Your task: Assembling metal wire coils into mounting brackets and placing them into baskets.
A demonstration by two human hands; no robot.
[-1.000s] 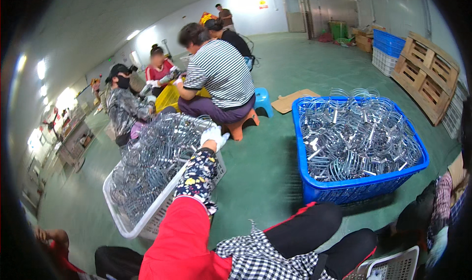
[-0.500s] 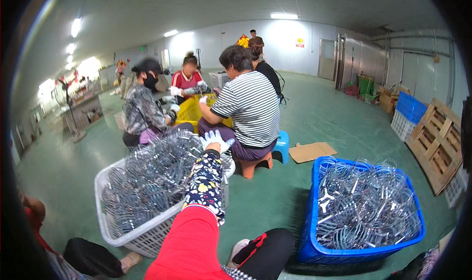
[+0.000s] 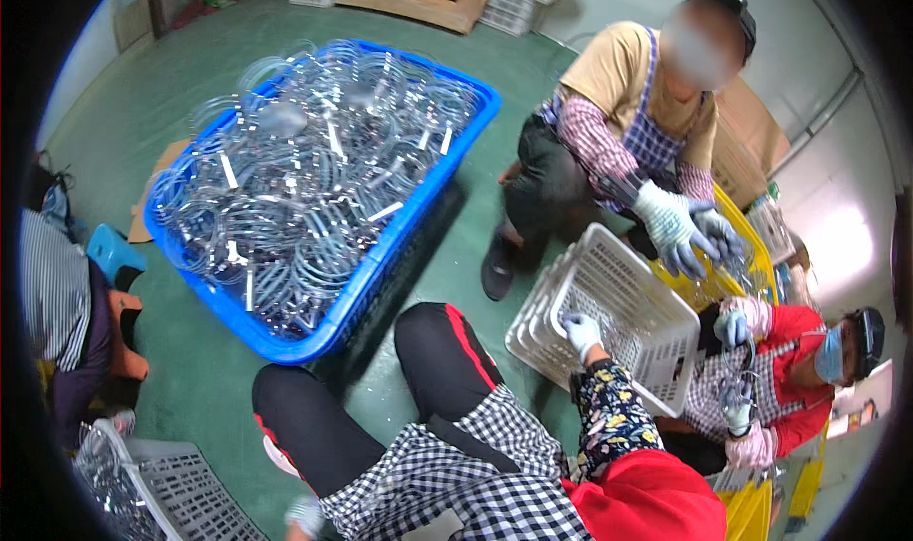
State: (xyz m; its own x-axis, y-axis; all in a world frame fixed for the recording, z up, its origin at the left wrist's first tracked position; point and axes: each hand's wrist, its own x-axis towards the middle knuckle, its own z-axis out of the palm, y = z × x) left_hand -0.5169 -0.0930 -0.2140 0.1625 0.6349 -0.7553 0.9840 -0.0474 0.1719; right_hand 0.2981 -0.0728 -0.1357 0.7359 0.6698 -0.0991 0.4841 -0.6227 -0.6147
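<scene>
White-gloved, the right hand (image 3: 582, 335) is stretching out to the right, its fingers curling tight over the near rim of a pale basket (image 3: 658, 296). Near the lower edge, the left hand (image 3: 304, 518) is hanging low, blurry and partly cut off, so I cannot tell if its fingers are closing or spreading.

The pale basket is sitting on top in a leaning stack, just right of the person's knees (image 3: 447, 351). Its sides are showing lots of little holes, and some shiny bits are lying inside. Shiny rings (image 3: 304, 180) are heaping up high in a blue tub (image 3: 290, 348).

Half a second ago, the left hand was reaching over a basket of rings; now that gray basket (image 3: 185, 489) is showing only at the lower left.
</scene>
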